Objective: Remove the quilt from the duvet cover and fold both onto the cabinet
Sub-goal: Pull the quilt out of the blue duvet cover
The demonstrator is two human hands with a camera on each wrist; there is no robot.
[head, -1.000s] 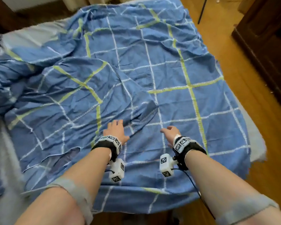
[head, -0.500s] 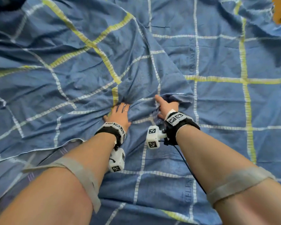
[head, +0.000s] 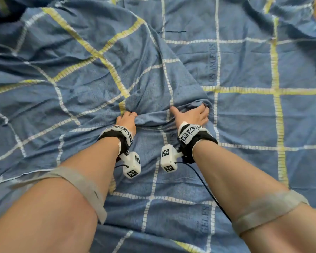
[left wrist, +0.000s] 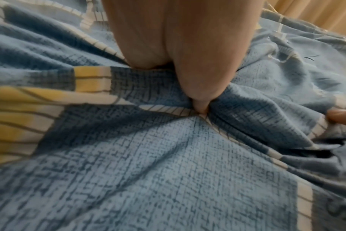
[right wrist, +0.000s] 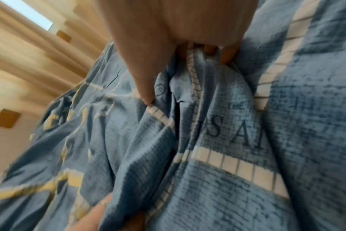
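Your left hand digs thumb into bunched blue checked duvet cover, fabric gathered round it. Fingertip of your right hand touches fold at right edge.

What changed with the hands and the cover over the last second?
Both hands reached forward to the folded edge. The left hand now grips a bunch of the duvet cover; the right hand curls its fingers over the fold's corner. The cover stays spread on the bed, and no quilt shows.
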